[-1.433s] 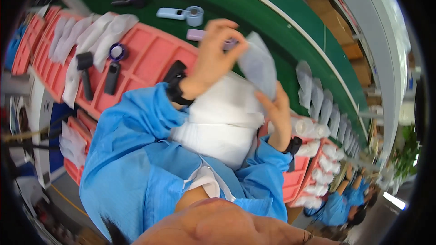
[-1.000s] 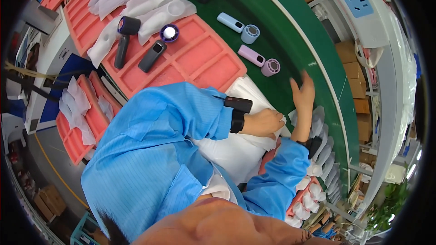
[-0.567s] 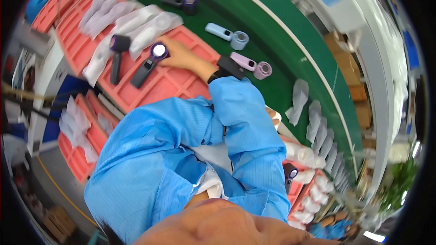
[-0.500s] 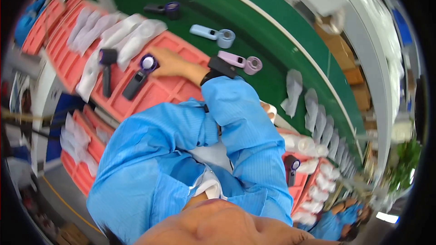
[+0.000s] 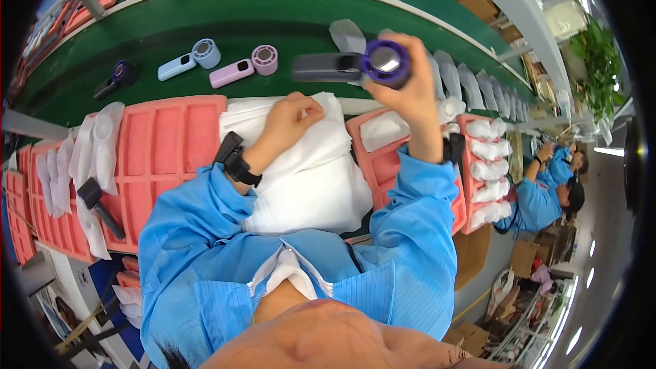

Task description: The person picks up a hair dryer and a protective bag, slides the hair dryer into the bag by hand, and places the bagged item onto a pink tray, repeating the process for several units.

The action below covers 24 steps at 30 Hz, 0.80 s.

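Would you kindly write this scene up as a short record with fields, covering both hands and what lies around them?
Right hand: grips a purple-ringed fan at its head, handle pointing left
Left hand: over the white sheets, fingers curled; contact unclear
Green worktop: light blue fan, pink fan, small dark fan; translucent sleeves in a row at right
Pink trays, left: wrapped items, black fan
Pink trays, right: wrapped pieces
Far right: co-worker in blue
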### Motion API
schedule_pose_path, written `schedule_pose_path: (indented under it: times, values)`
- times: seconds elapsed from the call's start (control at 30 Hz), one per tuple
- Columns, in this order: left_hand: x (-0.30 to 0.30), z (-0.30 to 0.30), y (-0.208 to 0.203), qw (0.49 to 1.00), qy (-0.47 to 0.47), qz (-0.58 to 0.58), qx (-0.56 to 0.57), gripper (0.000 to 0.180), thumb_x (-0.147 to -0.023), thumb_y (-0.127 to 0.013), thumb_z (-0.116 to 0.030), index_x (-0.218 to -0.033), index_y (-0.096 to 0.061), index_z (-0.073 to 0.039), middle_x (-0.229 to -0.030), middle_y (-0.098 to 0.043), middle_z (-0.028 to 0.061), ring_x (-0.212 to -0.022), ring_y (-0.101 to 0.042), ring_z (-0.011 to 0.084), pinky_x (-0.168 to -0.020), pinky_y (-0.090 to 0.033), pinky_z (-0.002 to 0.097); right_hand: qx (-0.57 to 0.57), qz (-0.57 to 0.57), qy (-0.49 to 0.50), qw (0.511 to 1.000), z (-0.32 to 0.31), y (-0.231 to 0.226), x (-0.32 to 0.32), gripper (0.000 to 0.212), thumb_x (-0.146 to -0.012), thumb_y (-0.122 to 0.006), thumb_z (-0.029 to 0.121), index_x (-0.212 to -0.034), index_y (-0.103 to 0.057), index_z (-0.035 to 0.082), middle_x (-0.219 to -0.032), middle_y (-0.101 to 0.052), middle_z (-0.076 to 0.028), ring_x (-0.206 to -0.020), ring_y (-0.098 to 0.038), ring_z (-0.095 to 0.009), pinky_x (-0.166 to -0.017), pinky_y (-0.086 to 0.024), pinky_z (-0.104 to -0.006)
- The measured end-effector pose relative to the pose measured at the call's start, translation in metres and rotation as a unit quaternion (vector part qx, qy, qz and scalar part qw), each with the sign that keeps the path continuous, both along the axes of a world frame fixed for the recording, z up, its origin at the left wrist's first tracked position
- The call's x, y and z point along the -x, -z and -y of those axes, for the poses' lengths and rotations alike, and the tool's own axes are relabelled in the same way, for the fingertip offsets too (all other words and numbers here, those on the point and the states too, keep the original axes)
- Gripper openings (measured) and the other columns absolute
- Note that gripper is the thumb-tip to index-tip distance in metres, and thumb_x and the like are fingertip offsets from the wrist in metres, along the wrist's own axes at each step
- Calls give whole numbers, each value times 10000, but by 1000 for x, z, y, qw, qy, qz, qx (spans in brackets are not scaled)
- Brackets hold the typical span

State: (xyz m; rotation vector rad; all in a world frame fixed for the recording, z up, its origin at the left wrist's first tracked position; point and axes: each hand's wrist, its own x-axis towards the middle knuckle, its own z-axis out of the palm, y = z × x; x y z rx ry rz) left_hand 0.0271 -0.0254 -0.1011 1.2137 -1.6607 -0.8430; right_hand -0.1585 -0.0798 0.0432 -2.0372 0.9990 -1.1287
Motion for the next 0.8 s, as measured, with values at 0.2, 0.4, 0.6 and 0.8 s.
schedule_pose_path:
  times: [0.2, 0.4, 0.6, 0.8]
  values:
    - [-10, 1, -25, 993, 34, -110, -33, 96, -776, -718, -85, -859, -690, -49, -718, -520, -7, -534, -347, 67, -492, -300, 224, -34, -5, 75, 997, -34, 18, 66, 549, -575, -706, -9, -1083, -504, 50, -1094, -540, -68, -987, -551, -155, -885, -439, -284]
    - [-14, -15, -52, 986, -7, -162, -44, 70, -839, -664, -89, -875, -659, -29, -780, -564, -15, -581, -444, 51, -526, -357, 197, -53, 14, 6, 998, -38, 38, 38, 549, -570, -712, -19, -1072, -500, 41, -1086, -535, -84, -1010, -549, -183, -875, -444, -297]
    - [-14, -24, -69, 890, -54, -447, -65, 80, -909, -578, -79, -945, -595, -9, -886, -613, 5, -764, -559, 65, -711, -451, 201, 120, -43, -97, 987, -38, 51, -18, 619, -583, -745, -40, -1163, -543, 32, -1071, -539, -130, -985, -562, -267, -820, -483, -326]
    - [-23, -23, -67, 880, -13, -473, -43, 73, -891, -577, -25, -962, -589, -13, -937, -622, 27, -812, -573, 108, -763, -461, 241, 192, -118, -85, 971, -40, 52, -39, 707, -561, -754, -51, -1234, -561, 54, -1096, -529, -141, -948, -563, -301, -763, -503, -341]
